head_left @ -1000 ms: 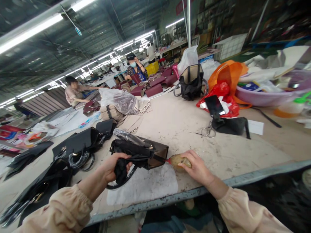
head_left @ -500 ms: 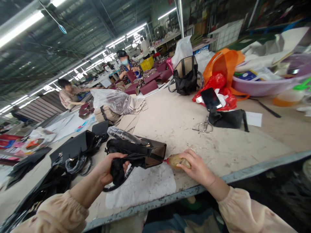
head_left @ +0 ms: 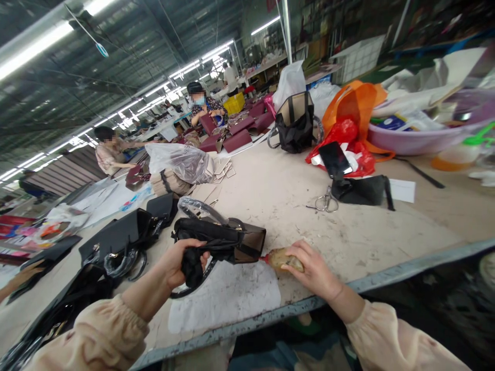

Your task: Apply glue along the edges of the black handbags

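A black handbag (head_left: 224,239) with plastic-wrapped handles lies on its side in front of me, its brown panel facing right. My left hand (head_left: 185,263) is closed around bunched black fabric at the bag's near left side. In my right hand (head_left: 309,263) is a yellowish squeeze bottle (head_left: 284,259) with a red nozzle, held nearly level. The nozzle tip is at the lower right edge of the bag; whether it touches cannot be made out. Under the bag lies a stained white sheet (head_left: 240,301).
Several black bags (head_left: 116,237) lie to the left, where another person's hand (head_left: 23,281) rests. Scissors (head_left: 327,202), a phone (head_left: 334,158) and a black pouch (head_left: 363,189) are at right. Behind them stand an upright black bag (head_left: 296,123) and a purple basin (head_left: 417,139).
My left hand and the handbag have shifted slightly right. The bottle stays at the bag's edge. Another person's hand has come into view at the far left.
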A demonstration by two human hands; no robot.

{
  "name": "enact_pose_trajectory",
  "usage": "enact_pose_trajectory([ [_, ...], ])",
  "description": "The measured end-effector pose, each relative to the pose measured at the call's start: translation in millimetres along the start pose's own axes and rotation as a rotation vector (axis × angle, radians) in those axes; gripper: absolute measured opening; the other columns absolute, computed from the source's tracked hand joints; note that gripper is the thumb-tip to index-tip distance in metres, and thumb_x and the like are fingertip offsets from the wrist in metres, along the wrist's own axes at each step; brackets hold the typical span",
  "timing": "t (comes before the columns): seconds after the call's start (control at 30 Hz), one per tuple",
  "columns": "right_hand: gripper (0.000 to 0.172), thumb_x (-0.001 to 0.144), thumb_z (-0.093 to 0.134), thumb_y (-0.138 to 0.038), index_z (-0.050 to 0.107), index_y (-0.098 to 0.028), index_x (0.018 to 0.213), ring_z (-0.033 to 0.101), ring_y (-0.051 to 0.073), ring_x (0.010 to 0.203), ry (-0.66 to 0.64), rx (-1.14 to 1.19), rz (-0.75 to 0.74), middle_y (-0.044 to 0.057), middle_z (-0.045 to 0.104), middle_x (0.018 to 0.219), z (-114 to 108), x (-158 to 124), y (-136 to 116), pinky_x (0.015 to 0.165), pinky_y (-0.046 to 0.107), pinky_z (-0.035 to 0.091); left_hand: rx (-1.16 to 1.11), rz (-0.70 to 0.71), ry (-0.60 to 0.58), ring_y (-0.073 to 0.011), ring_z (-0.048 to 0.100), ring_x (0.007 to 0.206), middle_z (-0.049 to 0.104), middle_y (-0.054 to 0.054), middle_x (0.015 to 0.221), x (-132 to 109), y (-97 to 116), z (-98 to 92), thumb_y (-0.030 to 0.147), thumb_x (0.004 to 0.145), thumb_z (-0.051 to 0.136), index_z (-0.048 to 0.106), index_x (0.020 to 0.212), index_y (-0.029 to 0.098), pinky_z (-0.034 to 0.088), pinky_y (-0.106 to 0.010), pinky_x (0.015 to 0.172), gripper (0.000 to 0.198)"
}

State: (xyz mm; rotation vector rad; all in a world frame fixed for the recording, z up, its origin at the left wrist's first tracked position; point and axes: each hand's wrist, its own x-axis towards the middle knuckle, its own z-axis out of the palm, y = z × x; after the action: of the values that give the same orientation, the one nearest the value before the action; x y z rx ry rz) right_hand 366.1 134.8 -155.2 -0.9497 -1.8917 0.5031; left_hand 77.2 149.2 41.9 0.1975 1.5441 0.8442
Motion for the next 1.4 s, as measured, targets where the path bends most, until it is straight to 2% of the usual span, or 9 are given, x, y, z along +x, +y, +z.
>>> enact_pose_trajectory([
  [0.17,0.025,0.086,0.060,-0.026,0.052,-0.022,0.109,0.050,0.021,0.091,0.007,-0.130,-0.091,0.009,0.049,0.099,1,-2,1,0.076,0.035,0.051,0.010,0.011,-0.002,-0.0113,0.051,0.047,0.054,-0.009,0.058,2,2,2.6,0.012,0.081,0.049,0.054,0.070,0.006,0.045,-0.019,0.042,0.013],
  [0.43,0.036,0.080,0.054,-0.010,0.054,-0.024,0.113,0.050,0.024,0.094,0.065,-0.252,-0.187,0.011,0.049,0.104,-3,-6,7,0.075,0.039,0.051,-0.029,-0.009,-0.048,-0.0110,0.050,0.045,0.052,-0.007,0.056,4,0,2.1,0.013,0.079,0.048,0.052,0.069,0.009,0.043,-0.019,0.041,0.011],
  [0.53,0.038,0.079,0.053,-0.010,0.052,-0.024,0.114,0.049,0.025,0.095,0.065,-0.279,-0.199,0.011,0.048,0.106,-5,-7,8,0.076,0.041,0.051,-0.028,0.009,-0.080,-0.0116,0.050,0.045,0.052,-0.009,0.057,7,1,1.8,0.011,0.076,0.049,0.053,0.069,0.008,0.044,-0.020,0.041,0.008],
  [0.67,0.030,0.082,0.057,-0.016,0.053,-0.023,0.112,0.050,0.025,0.093,0.022,-0.279,-0.220,0.011,0.049,0.104,-3,-6,5,0.075,0.040,0.051,-0.041,0.014,-0.090,-0.0114,0.050,0.046,0.052,-0.010,0.057,10,3,4.9,0.010,0.075,0.051,0.055,0.069,0.005,0.045,-0.019,0.042,0.009],
  [0.8,0.025,0.085,0.060,-0.025,0.054,-0.024,0.110,0.052,0.023,0.090,0.034,-0.204,-0.140,0.009,0.049,0.101,0,-6,2,0.073,0.037,0.052,-0.046,-0.006,-0.095,-0.0113,0.050,0.045,0.052,-0.010,0.056,9,3,8.9,0.011,0.076,0.050,0.055,0.068,0.004,0.045,-0.019,0.041,0.011],
  [1.03,0.024,0.086,0.061,-0.028,0.050,-0.023,0.108,0.052,0.021,0.094,0.131,-0.090,-0.012,0.008,0.049,0.101,3,-5,0,0.079,0.037,0.051,-0.037,0.000,-0.096,-0.0114,0.049,0.045,0.052,-0.010,0.056,11,3,5.5,0.011,0.075,0.050,0.055,0.068,0.004,0.045,-0.019,0.041,0.011],
  [1.27,0.020,0.086,0.061,-0.029,0.051,-0.022,0.102,0.053,0.021,0.090,0.092,-0.008,0.077,0.006,0.052,0.095,12,-7,0,0.077,0.037,0.049,-0.046,-0.002,-0.067,-0.0100,0.047,0.046,0.049,-0.008,0.057,7,2,6.6,0.010,0.077,0.046,0.054,0.066,0.005,0.044,-0.019,0.041,0.014],
  [1.4,0.020,0.086,0.060,-0.034,0.051,-0.022,0.100,0.054,0.022,0.088,0.173,0.054,0.198,0.005,0.055,0.091,17,-7,1,0.078,0.039,0.048,-0.043,0.007,-0.083,-0.0103,0.048,0.046,0.049,-0.008,0.058,8,1,6.7,0.010,0.077,0.047,0.054,0.067,0.004,0.043,-0.019,0.042,0.014],
])
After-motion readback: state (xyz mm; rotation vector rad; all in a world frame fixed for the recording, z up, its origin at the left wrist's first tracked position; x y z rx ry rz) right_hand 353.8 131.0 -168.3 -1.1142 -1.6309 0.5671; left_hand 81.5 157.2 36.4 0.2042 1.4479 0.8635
